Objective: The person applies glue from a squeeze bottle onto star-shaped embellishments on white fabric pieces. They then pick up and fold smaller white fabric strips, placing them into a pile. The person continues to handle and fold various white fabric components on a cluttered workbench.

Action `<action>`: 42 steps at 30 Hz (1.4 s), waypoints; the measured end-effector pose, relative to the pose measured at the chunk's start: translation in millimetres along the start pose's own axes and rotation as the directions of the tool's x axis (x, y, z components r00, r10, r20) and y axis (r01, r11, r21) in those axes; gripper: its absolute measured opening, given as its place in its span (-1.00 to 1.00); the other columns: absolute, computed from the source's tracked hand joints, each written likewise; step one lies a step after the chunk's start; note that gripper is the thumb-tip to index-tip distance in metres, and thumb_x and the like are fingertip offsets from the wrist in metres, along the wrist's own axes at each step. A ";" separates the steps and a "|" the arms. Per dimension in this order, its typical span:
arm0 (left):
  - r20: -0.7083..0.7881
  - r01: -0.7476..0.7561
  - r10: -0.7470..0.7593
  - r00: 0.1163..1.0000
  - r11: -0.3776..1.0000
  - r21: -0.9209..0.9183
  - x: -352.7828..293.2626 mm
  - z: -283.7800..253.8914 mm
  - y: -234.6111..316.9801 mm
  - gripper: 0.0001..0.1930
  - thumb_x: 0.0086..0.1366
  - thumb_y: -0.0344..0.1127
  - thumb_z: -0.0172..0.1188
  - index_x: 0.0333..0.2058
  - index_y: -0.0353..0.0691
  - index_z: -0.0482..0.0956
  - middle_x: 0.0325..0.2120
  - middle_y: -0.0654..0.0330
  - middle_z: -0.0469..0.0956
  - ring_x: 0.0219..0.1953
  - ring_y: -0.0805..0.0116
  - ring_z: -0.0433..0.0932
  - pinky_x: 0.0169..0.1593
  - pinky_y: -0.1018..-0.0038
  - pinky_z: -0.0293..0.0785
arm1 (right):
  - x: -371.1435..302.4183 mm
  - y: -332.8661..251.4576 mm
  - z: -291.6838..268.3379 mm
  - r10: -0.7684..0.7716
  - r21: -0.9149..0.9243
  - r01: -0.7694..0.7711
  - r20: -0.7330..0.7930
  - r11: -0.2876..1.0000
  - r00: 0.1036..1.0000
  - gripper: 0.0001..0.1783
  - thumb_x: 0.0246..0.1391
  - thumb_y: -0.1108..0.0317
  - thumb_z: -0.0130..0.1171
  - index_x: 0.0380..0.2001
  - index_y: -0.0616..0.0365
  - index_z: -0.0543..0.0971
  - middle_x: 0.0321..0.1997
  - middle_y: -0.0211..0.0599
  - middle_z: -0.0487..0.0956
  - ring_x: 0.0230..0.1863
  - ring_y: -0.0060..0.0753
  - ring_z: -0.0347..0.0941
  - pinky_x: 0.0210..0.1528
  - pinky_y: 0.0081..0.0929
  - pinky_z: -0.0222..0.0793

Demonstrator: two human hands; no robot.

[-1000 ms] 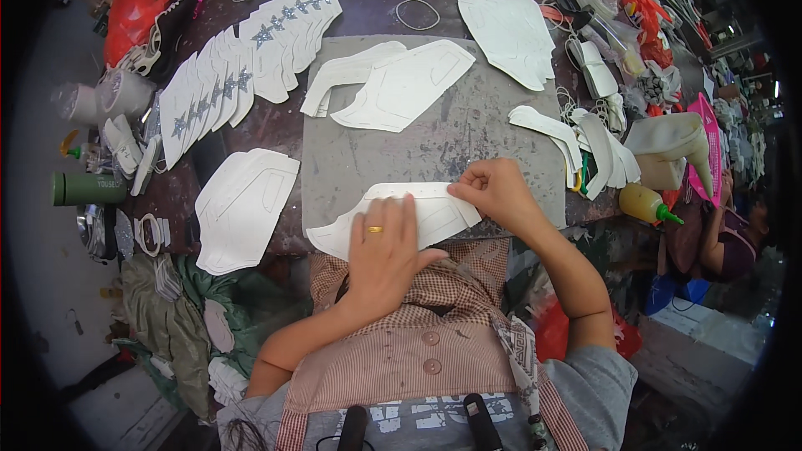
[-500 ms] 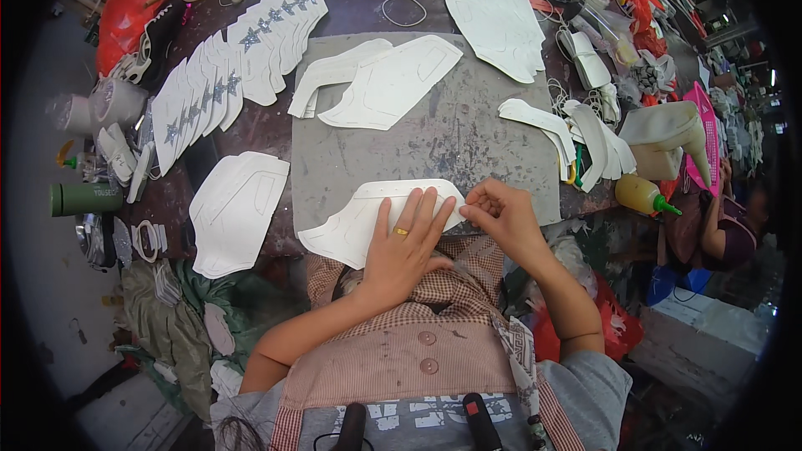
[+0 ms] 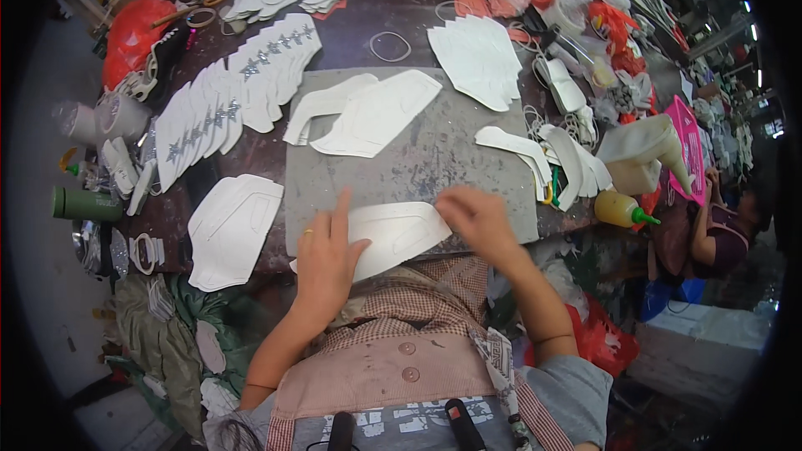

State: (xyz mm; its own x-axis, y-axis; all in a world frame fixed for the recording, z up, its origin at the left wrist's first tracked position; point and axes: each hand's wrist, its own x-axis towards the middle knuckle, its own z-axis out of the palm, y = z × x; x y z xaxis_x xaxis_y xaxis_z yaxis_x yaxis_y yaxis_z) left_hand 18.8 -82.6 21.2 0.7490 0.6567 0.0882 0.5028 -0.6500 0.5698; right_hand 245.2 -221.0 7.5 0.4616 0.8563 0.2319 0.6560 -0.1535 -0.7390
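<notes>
A white shoe-upper piece (image 3: 401, 232) with faint outlined markings lies at the front edge of a grey board (image 3: 434, 163). My left hand (image 3: 324, 263) rests over its left part, fingers stretched and thumb apart, covering some of it. At the piece's right tip, my right hand (image 3: 480, 219) has its fingers pinched together on the edge. Farther back on the board are a larger white shoe-upper piece (image 3: 376, 117) and a curved white piece (image 3: 322, 104) partly under it. Another stack of white upper pieces (image 3: 234, 230) sits to the left of the board.
Fanned white pieces with silver stars (image 3: 200, 117) spread at the left. More white pieces (image 3: 476, 58) lie back right. Curved strips (image 3: 568, 167), a cream container (image 3: 643, 154) and a yellow bottle with green nozzle (image 3: 620, 210) stand right. A green flask (image 3: 88, 204) is far left. Another person (image 3: 727, 225) sits at the right.
My left hand has slid left along the piece, with its fingers now turned upward. My right hand stays at the right tip. The whole view has shifted slightly, showing more of the table's back.
</notes>
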 end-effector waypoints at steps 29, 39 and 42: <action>-0.387 -0.290 0.181 0.904 0.924 -0.247 124.8 10.6 -18.5 -0.73 0.21 -0.35 0.29 -0.14 -0.31 0.54 -0.22 0.08 0.57 -0.14 0.18 0.56 -0.07 0.35 0.45 | -1.7 32.1 21.5 0.514 0.775 -0.183 -0.205 0.605 0.833 -0.76 0.34 0.29 0.11 -0.20 0.28 0.57 -0.47 -0.37 0.58 -0.57 -0.67 0.40 -0.52 -0.70 0.31; -0.202 -0.225 0.292 0.935 0.927 0.299 2.1 -2.5 -18.3 -0.62 0.16 -0.36 0.32 -0.02 -0.23 0.58 -0.08 0.02 0.55 -0.04 0.01 0.49 0.06 0.17 0.39 | 21.2 18.9 -22.1 0.436 0.591 -0.483 0.233 0.646 0.869 -0.74 0.25 0.41 0.17 -0.10 0.40 0.58 -0.34 -0.29 0.61 -0.45 -0.60 0.47 -0.38 -0.62 0.42; -0.186 -0.310 0.338 0.923 0.937 0.162 -32.3 1.4 -27.0 -0.52 0.12 -0.24 0.37 0.05 -0.18 0.58 0.05 0.01 0.47 0.06 0.01 0.42 0.13 0.12 0.32 | 45.2 -35.2 -1.7 0.395 0.418 -0.509 0.333 0.753 0.856 -0.76 0.13 0.42 0.30 -0.18 0.35 0.64 -0.44 -0.41 0.60 -0.52 -0.71 0.43 -0.48 -0.68 0.35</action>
State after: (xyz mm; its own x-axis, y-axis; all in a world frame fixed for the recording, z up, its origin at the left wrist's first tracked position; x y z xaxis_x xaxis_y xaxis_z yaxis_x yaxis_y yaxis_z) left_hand -18.4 -86.9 1.8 0.7808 0.4576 0.4254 0.3088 -0.8746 0.3739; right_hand 244.0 -177.8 45.1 0.4551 0.8371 -0.3037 0.0093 -0.3455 -0.9384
